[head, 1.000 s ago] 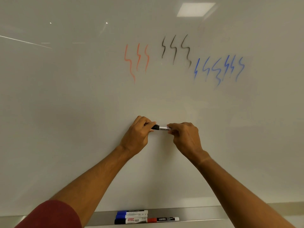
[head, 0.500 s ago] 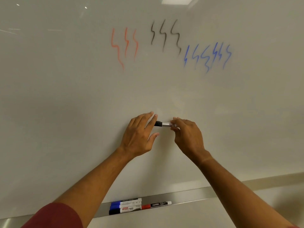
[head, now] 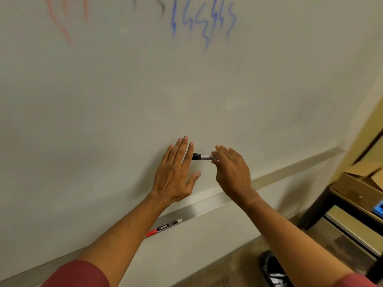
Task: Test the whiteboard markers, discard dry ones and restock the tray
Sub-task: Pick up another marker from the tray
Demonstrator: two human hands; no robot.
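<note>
A black-capped marker [head: 202, 157] is held level in front of the whiteboard [head: 103, 110], its black cap end pointing toward the left hand [head: 176, 172] and its white barrel pinched at the far end by the fingertips of the right hand [head: 231, 172]. The left hand is spread flat, fingers straight and together, thumb out to the side; the cap end sits against or just behind its forefinger, though whether they touch cannot be told. The right hand grips only the marker.

Below the marker, along the whiteboard's lower edge, runs a metal tray [head: 207, 210]. A red-capped marker [head: 163, 227] lies in it, below and left of the held marker, partly hidden by the left forearm.

High above the marker, blue squiggles [head: 204, 21] cross the whiteboard, with red squiggles [head: 62, 21] further left and a trace of black strokes [head: 160, 6] between them at the top edge.

Right of the marker and lower, a cardboard box [head: 360, 183] sits on a dark-framed worktop [head: 323, 206].
</note>
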